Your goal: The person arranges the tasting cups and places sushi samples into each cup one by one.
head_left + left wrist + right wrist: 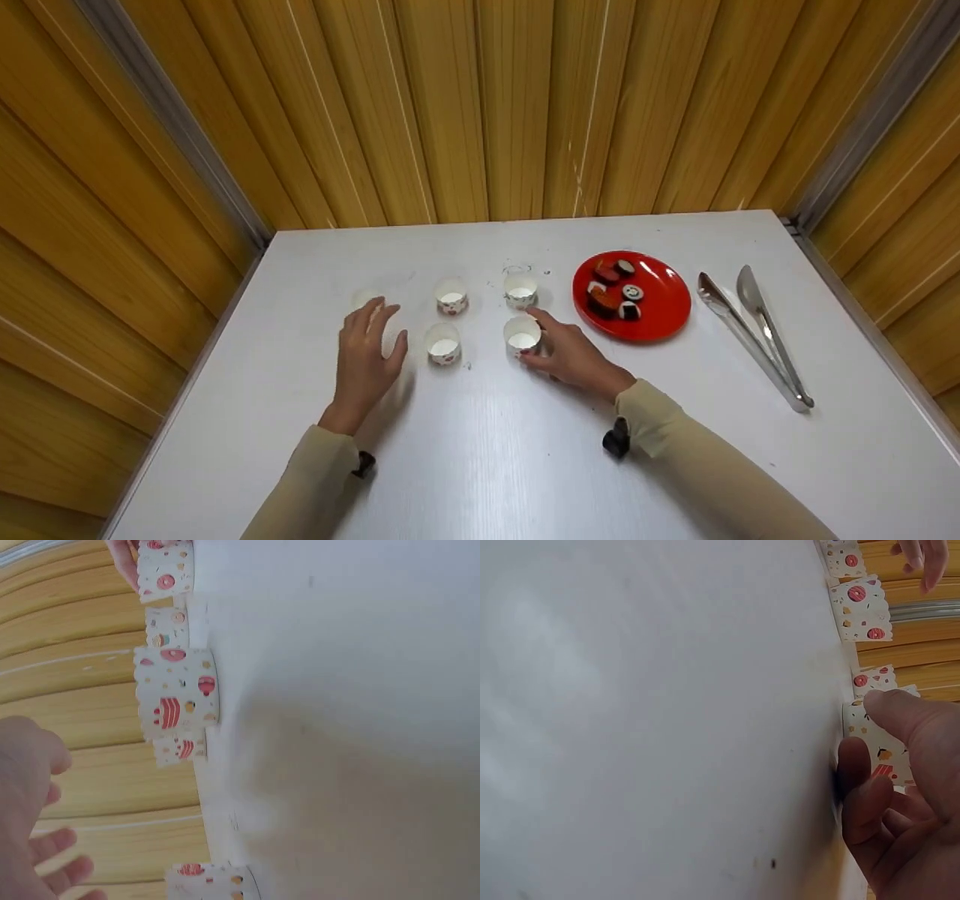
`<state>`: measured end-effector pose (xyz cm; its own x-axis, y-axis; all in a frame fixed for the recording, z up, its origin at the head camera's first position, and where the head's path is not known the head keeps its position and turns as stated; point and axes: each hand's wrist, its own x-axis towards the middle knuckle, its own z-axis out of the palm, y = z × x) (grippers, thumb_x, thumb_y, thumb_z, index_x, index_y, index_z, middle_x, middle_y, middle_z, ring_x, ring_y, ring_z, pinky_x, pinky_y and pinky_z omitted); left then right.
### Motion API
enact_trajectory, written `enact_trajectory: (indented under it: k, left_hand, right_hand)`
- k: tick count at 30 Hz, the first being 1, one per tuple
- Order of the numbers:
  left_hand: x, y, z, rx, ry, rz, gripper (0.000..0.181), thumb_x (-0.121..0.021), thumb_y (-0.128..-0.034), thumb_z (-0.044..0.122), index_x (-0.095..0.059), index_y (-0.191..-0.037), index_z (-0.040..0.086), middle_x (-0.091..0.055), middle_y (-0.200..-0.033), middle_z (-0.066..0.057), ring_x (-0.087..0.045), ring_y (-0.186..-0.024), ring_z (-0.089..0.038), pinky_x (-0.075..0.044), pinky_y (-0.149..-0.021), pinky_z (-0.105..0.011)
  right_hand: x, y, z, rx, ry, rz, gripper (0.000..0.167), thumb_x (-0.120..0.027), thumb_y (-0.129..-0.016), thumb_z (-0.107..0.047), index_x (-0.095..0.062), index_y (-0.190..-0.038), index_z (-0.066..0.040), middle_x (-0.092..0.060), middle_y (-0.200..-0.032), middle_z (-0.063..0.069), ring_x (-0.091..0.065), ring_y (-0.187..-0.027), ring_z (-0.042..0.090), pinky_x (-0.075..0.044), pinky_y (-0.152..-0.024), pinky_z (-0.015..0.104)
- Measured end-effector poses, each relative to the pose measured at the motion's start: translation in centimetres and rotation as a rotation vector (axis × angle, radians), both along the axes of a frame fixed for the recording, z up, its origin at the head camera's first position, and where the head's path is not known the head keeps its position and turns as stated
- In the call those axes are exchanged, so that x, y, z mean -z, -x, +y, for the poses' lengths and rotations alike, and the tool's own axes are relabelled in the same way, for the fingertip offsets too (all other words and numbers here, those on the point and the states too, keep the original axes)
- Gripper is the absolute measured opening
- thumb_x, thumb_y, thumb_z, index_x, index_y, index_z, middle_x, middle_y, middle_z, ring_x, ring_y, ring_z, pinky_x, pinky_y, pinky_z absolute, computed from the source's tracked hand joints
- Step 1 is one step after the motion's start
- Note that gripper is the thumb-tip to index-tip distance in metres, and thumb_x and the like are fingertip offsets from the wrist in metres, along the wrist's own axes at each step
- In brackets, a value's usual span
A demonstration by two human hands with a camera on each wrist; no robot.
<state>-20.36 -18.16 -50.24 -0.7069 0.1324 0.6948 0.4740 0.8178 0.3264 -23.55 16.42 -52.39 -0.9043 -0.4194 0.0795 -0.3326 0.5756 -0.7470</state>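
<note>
Several white paper baking cups with scalloped rims and printed sweets stand upright on the table. My right hand [576,355] holds the front right cup [523,343] between thumb and fingers; in the right wrist view the thumb [900,711] lies against its side. Raised with spread fingers, my left hand [361,367] is nearest the far left cup [366,298], which it partly hides. Nothing shows in its grasp. Between the hands stand the front middle cup [443,346] and back middle cup [451,297]. Behind the held cup is the back right cup [520,291].
A red plate [660,311] with several small sushi pieces [604,301] lies to the right of the cups. Metal tongs [757,341] rest further right on the white table [465,457]. Wood-look panels [517,112] enclose the back and sides.
</note>
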Motion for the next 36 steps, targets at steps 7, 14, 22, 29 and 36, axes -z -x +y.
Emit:
enact_trajectory:
  k: [7, 14, 22, 29, 36]
  left_hand:
    - [0.7, -0.1, -2.1, -0.141, -0.093, -0.072, 0.066, -0.082, -0.0865, 0.015, -0.053, -0.144, 0.002, -0.043, -0.149, -0.031, -0.042, -0.134, -0.05, -0.037, -0.103, -0.068]
    - [1.0, -0.7, -3.0, -0.269, -0.15, -0.246, 0.083, -0.083, -0.0864, 0.027, -0.041, -0.152, -0.001, -0.039, -0.151, -0.032, -0.041, -0.135, -0.052, -0.039, -0.105, -0.067]
    - [0.5, -1.0, -3.6, -0.276, -0.238, -0.492, 0.085, -0.076, -0.0918, 0.036, -0.036, -0.154, -0.005, -0.05, -0.146, -0.028, -0.049, -0.125, -0.047, -0.043, -0.1, -0.06]
    - [0.6, -0.9, -3.8, -0.285, -0.263, -0.544, 0.076, -0.075, -0.0933, 0.034, -0.043, -0.15, -0.005, -0.057, -0.14, -0.028, -0.055, -0.116, -0.043, -0.045, -0.095, -0.057]
    - [0.9, -0.9, -4.0, -0.29, -0.277, -0.554, 0.066, -0.074, -0.0954, 0.028, -0.048, -0.146, -0.006, -0.062, -0.132, -0.028, -0.058, -0.112, -0.042, -0.047, -0.089, -0.054]
  right_hand:
    - [-0.8, 0.0, 0.5, 0.023, -0.034, -0.026, 0.095, -0.088, -0.083, -0.032, -0.034, -0.16, -0.023, -0.054, -0.15, 0.012, -0.048, -0.137, 0.03, -0.043, -0.108, 0.055]
    - [-1.5, 0.0, 2.4, 0.027, -0.105, 0.093, 0.093, -0.088, -0.082, -0.039, -0.038, -0.159, -0.02, -0.048, -0.155, 0.008, -0.063, -0.109, 0.025, -0.054, -0.096, 0.044]
    - [-2.4, -0.1, 5.6, 0.043, -0.096, 0.285, 0.077, -0.084, -0.087, -0.034, -0.048, -0.152, -0.013, -0.055, -0.144, 0.008, -0.057, -0.068, 0.009, -0.054, -0.067, 0.024]
    - [-3.1, 0.0, 9.0, 0.078, -0.104, 0.502, 0.063, -0.086, -0.086, -0.018, -0.059, -0.141, -0.007, -0.061, -0.139, 0.011, -0.064, -0.079, 0.023, -0.06, -0.073, 0.036]
    - [-4.1, 0.3, 12.5, 0.144, -0.116, 0.602, 0.059, -0.082, -0.088, -0.01, -0.058, -0.142, -0.008, -0.061, -0.137, 0.012, -0.065, -0.101, 0.029, -0.06, -0.079, 0.049]
